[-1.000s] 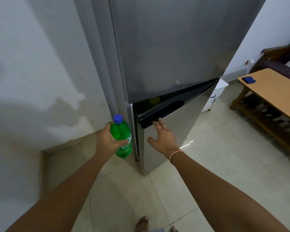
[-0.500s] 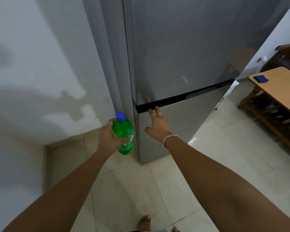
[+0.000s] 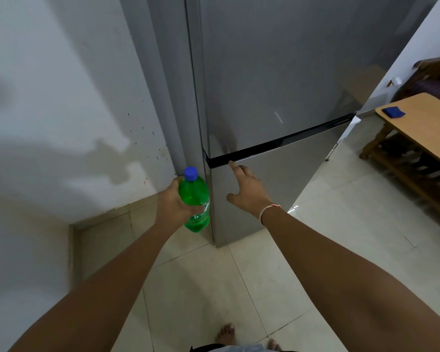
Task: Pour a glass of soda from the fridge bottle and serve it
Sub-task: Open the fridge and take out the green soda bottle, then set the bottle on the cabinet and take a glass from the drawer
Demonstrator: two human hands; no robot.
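A green soda bottle (image 3: 195, 196) with a blue cap stays upright in my left hand (image 3: 172, 203), which grips its body just left of the grey fridge (image 3: 272, 85). My right hand (image 3: 249, 190) is spread flat, fingers apart, against the top of the lower fridge door (image 3: 290, 184), fingertips at the black handle strip. Both fridge doors look shut. No glass is in view.
A white wall (image 3: 61, 110) stands close on the left. A wooden table (image 3: 422, 128) with a blue cloth (image 3: 393, 112) is at the right, a dark sofa (image 3: 432, 82) behind it. Pale floor tiles (image 3: 239, 288) lie underfoot, my bare feet at the bottom edge.
The lower fridge door was ajar a second ago and has swung shut under my right hand. My left hand kept hold of the bottle.
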